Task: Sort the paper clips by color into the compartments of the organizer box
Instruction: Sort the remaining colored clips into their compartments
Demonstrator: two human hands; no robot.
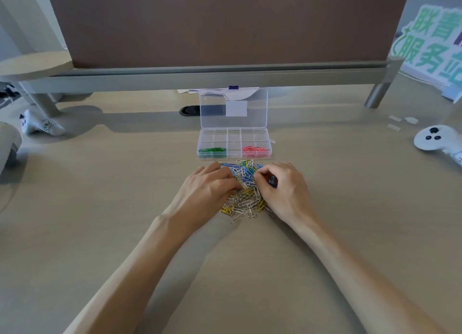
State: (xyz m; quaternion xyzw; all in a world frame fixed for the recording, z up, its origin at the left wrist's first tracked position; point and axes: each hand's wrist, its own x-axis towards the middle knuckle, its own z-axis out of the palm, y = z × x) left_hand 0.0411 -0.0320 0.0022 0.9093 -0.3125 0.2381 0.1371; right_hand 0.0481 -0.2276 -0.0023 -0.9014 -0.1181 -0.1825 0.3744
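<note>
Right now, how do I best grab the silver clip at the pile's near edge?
Probably pinch the silver clip by its free near end, from above on the near side. It lies flat on the table, only its far end touching the pile. The right hand holds blue clips.

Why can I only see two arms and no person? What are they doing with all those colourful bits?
The camera sits on the person's head and looks down, so you see only their arms, as if through their eyes. There is just this one picture. On the table lies a pile of paper clips: blue, yellow and white ones. Behind it stands a clear organizer box with its lid up. One compartment holds green clips, another holds pink clips. The left hand rests on the pile. The right hand pinches something dark blue, probably blue clips. The person is sorting the clips by colour.
</note>
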